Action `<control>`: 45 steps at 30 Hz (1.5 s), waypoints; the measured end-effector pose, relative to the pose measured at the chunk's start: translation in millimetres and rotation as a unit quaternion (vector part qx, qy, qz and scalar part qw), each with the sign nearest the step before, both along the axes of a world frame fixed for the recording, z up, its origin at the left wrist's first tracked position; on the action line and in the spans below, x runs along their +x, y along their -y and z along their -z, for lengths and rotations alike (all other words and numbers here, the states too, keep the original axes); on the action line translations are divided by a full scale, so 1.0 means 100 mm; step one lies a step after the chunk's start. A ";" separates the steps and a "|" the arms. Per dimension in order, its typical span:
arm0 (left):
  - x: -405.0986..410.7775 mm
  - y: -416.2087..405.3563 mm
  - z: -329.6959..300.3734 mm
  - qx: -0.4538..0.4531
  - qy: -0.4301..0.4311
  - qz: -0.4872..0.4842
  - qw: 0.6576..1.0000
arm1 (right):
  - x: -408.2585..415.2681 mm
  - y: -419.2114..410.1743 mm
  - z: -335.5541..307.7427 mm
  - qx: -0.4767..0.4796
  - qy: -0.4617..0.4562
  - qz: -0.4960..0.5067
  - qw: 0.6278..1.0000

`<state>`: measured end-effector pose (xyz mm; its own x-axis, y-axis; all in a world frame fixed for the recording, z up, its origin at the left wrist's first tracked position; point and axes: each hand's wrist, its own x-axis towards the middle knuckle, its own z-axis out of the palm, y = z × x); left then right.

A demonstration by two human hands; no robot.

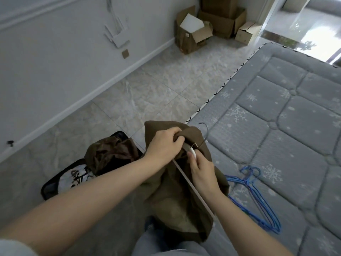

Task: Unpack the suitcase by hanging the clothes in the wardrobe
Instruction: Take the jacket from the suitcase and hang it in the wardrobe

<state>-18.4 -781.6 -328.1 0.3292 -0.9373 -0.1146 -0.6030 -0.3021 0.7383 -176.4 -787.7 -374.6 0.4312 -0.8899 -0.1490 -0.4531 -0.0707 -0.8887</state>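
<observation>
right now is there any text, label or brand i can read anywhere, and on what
None can be read.
White garment in the suitcase: black print, too blurred to tell if it is lettering.
Cardboard boxes: no legible marking.
Brown garment and hanger: no text visible.

Pale marbled floor tiles point(158, 89) stretch before me to a grey wall point(55, 52) with a white skirting board point(92, 89). Open cardboard boxes point(208, 28) crowd the far corner. My grey snowflake-quilted mattress point(295, 117) lies right; daylight glares through the doorway point(313, 24).
</observation>
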 end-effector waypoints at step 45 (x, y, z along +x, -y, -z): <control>1.14 -1.43 -1.10 -0.163 0.398 0.048 0.902 | 0.21 0.04 0.20 0.073 -0.097 -0.019 0.992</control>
